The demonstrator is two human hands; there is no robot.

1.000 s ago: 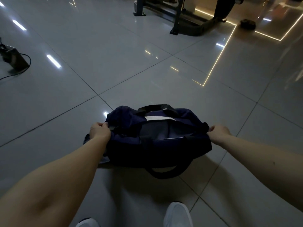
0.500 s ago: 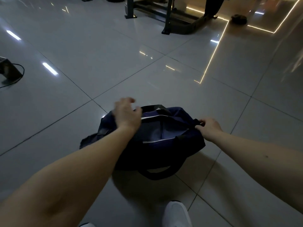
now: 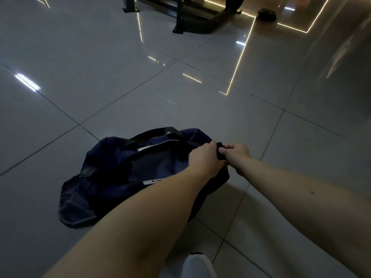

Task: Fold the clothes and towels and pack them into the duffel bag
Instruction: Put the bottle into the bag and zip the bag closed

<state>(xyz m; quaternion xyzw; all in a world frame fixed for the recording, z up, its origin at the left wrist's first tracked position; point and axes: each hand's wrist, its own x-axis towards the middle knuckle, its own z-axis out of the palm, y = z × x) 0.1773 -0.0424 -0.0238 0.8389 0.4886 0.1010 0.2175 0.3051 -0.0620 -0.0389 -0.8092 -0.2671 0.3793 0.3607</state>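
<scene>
Glossy grey floor tiles [image 3: 100, 57] fill the dim room, crossed by dark grout lines and streaked with white reflections of ceiling lights. A thin yellow-white strip of light [image 3: 239, 63] mirrors in the tiles far beyond the hands, bending at a corner. Further off, above both hands, stand the feet of a dark metal frame [image 3: 180, 19], and a small round dark object [image 3: 267, 14] lies to the right of it.

The navy duffel bag [image 3: 112, 177] lies slumped on the floor, stretching away to the left of the hands, its top gaping. Its black strap [image 3: 152, 133] arches on the side beyond the left hand, and a white label [image 3: 153, 181] shows just under the left forearm. The left hand [image 3: 204, 157] curls its fingers round the bag's end. The right hand [image 3: 237, 155], almost touching it, pinches the black tab [image 3: 220, 151] at that same end. Below both forearms, the toe of a white shoe [image 3: 197, 265] shows.
</scene>
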